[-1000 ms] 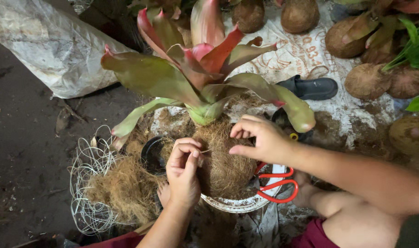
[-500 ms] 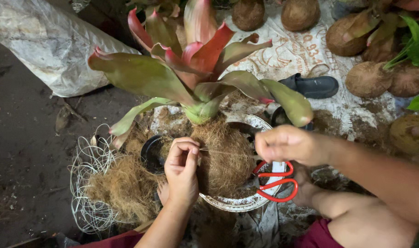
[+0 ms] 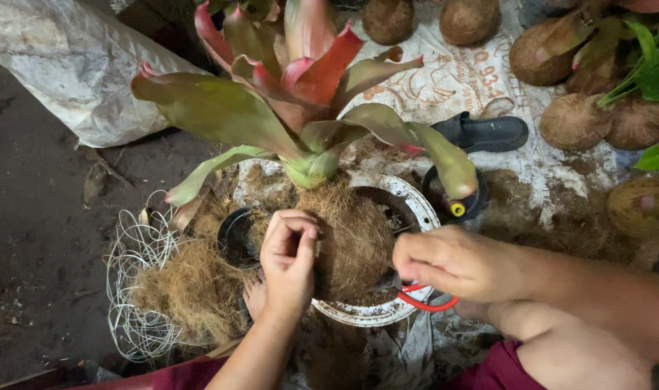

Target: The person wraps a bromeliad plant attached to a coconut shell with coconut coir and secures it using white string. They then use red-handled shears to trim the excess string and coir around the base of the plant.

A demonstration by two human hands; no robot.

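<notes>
The left hand pinches a thin string against the coir root ball of the bromeliad, centre frame. The right hand, fisted at 3 o'clock, pulls it taut; overpulling could snap the string or topple the plant.

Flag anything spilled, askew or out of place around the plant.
Loose coconut fibre is spilled beside the white dish, over a tangled wire coil. A lone black sandal lies on the printed sheet. Red-handled scissors sit half hidden under the right hand.
</notes>
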